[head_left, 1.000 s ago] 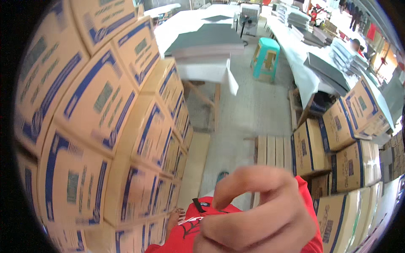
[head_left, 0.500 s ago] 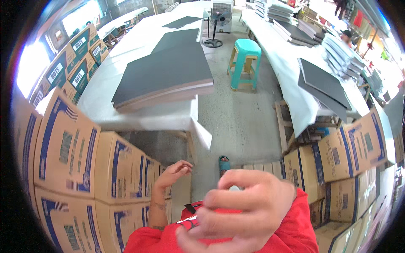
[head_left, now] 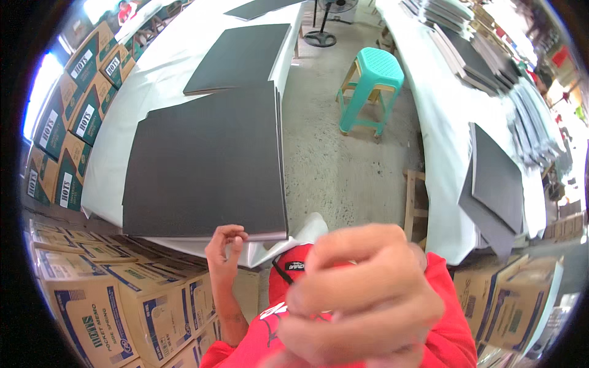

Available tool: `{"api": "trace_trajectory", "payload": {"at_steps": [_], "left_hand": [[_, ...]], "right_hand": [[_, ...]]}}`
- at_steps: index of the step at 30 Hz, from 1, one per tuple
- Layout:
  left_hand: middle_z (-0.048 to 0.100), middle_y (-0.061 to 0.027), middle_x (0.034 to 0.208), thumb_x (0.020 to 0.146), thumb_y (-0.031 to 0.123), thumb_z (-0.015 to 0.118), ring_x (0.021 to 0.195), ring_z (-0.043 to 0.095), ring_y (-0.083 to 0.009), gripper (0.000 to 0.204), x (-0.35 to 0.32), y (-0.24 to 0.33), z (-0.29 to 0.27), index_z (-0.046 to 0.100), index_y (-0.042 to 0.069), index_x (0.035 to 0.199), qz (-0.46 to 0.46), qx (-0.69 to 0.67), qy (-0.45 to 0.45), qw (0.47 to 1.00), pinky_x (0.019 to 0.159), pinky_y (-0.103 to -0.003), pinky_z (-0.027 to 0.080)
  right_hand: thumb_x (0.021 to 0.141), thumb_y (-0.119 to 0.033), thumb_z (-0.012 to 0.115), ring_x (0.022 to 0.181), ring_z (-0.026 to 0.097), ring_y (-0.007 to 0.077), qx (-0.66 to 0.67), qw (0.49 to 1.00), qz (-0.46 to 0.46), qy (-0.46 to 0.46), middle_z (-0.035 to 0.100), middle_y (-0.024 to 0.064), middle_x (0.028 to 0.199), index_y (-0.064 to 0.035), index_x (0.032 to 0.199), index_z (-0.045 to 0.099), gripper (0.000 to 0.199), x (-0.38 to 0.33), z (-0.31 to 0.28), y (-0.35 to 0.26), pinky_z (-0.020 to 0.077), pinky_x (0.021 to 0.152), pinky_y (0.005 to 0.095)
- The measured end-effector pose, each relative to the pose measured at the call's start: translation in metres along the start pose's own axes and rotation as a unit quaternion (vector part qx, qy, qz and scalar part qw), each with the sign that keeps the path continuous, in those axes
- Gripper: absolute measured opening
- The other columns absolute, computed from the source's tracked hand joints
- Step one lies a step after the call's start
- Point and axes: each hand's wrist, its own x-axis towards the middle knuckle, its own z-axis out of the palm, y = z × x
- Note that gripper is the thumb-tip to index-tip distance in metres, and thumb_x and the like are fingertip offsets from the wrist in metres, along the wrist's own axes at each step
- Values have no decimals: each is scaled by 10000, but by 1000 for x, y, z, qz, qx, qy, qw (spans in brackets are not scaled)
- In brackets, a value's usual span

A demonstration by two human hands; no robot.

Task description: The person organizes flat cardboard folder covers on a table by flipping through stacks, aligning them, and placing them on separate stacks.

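My right hand (head_left: 362, 300) fills the lower middle of the view, very close to the camera and blurred. Its fingers are curled together and I see nothing in them. My left hand (head_left: 224, 248) is raised on a bare forearm, fingers bent, its fingertips at the near edge of a stack of large black sheets (head_left: 208, 165). That stack lies on a white-covered table (head_left: 153, 80). My red sleeves and shirt (head_left: 442, 319) show below the hands, with a red cap (head_left: 294, 267) between them.
Printed cardboard cartons (head_left: 123, 300) are stacked at the lower left, more (head_left: 515, 294) at the lower right. A second black sheet stack (head_left: 245, 55) lies further back. A turquoise plastic stool (head_left: 371, 89) stands on the concrete floor. A long white table (head_left: 448, 122) on the right holds dark sheets (head_left: 497, 178).
The view has swung from the wall of cartons up to the table with black sheets. My left hand has come into view and risen to the stack's near edge. My right hand stays close to the camera.
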Motion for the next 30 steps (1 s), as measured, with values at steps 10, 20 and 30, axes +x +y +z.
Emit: {"api": "trace_trajectory", "payload": {"at_steps": [10,20,30], "left_hand": [[546,-34,620,823,90,565,527,496,-76,114,86,51,52,556,8,900,-314,275,84,905,501,-226,392],[487,21,612,835,124,571,553,444,-40,128,329,84,169,566,31,922,-38,262,205,942,489,-187,315],[505,-155,1097,841,331,584,1045,476,-275,433,545,-51,226,477,28,1132,-121,243,449,851,844,-375,392]], "right_hand": [[677,-154,599,551,451,112,54,986,-4,-155,385,-7,627,-129,923,550,252,-35,-50,260,339,407,242],[781,-208,636,709,581,204,-77,781,523,-331,587,119,824,-25,990,571,284,-226,-247,458,468,636,317],[803,-246,633,770,585,164,125,745,598,-268,594,81,841,-44,1049,545,330,-228,-281,645,472,678,300]]}}
